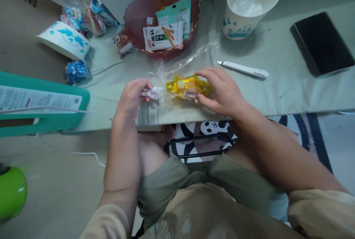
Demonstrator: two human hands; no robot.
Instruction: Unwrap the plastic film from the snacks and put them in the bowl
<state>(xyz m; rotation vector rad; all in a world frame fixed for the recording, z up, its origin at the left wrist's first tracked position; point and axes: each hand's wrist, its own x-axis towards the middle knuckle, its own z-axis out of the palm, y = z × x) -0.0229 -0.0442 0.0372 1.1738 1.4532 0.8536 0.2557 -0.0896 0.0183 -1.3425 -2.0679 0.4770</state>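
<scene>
A yellow snack packet point(186, 88) lies inside a clear plastic bag point(180, 63) at the near edge of the table. My left hand point(133, 96) pinches the twisted end of the bag to the left of the packet. My right hand point(222, 91) presses on the packet's right end through the plastic. Behind them stands a dark red bowl point(133, 13) holding several snack packets, among them a white one point(163, 36) with printed sticks.
A white paper cup point(249, 6) with plastic inside stands at the back right. A white utility knife point(244, 69) lies beside it, a black phone point(321, 43) further right. At left are a teal box point(44, 105), a tipped paper cup point(65, 40) and wrapped sweets point(76, 71). A green object point(11, 192) sits on the floor.
</scene>
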